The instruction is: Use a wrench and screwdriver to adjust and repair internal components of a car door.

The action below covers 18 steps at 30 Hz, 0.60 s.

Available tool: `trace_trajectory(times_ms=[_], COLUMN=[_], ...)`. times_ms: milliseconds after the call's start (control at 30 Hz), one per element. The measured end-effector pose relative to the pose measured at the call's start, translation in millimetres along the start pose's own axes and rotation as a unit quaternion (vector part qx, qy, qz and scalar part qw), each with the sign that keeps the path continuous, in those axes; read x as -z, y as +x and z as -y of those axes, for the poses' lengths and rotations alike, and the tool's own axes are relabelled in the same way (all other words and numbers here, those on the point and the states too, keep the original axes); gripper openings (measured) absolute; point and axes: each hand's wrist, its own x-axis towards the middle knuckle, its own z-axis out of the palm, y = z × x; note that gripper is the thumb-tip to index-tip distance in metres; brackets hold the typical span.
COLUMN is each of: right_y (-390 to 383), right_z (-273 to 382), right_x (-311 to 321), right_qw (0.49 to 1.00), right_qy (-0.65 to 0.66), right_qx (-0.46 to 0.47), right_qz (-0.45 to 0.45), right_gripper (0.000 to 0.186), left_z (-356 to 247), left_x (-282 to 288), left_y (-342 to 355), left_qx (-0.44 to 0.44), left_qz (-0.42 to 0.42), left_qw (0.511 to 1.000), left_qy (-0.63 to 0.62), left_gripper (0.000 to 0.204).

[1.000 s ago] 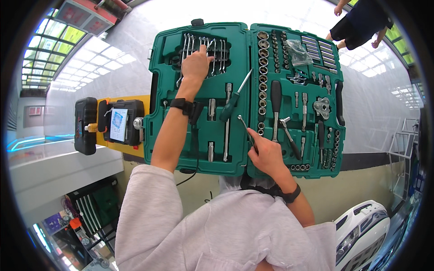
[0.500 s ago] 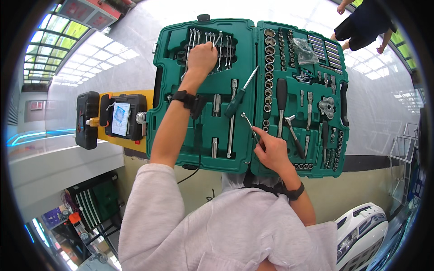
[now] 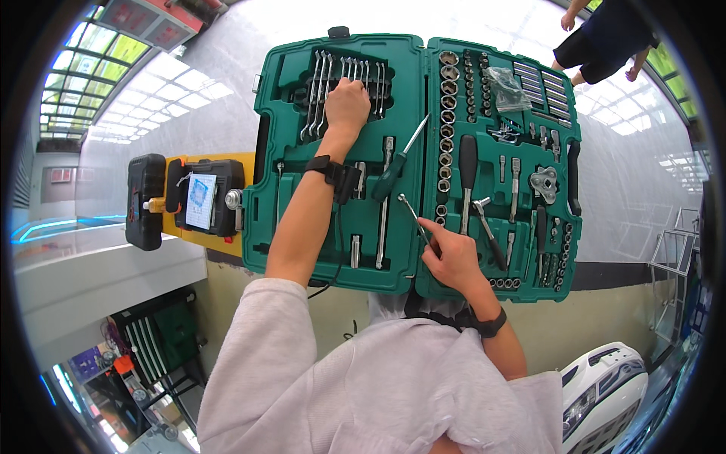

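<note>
An open green tool case lies before me, its left half holding a row of silver combination wrenches. My left hand is over that row, fingers curled down among the middle wrenches; what they grip is hidden. My right hand is closed on a slim silver wrench at the hinge between the halves, its small head upward. A green-handled screwdriver rests diagonally in the left half. The right half holds sockets, a black-handled ratchet and a small plastic bag.
A yellow board at left bears two black cases and a paper. Another person stands beyond the upper right corner. A dark rack is lower left, a metal frame at right, a white vehicle-like object lower right.
My left hand has shifted rightward along the wrench row, uncovering more of the leftmost wrenches. My right hand has barely moved, still closed on the wrench. The other person's hands have shifted slightly.
</note>
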Motion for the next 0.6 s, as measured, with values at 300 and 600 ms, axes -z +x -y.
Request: trace_trajectory(times_ms=[300, 600], right_y=[-13, -45], right_z=[-7, 14], right_x=[14, 55], right_qw=[0.998, 0.944], right_qy=[0.063, 0.251], right_qx=[0.004, 0.089], right_qz=[0.016, 0.195], right_gripper=[0.048, 0.049], left_z=[-16, -98], left_x=[35, 206], left_y=[7, -209], left_qx=[-0.020, 0.104], left_qz=[0.177, 0.051], left_qw=[0.983, 0.920], left_qy=[0.049, -0.373], left_gripper=[0.029, 0.018])
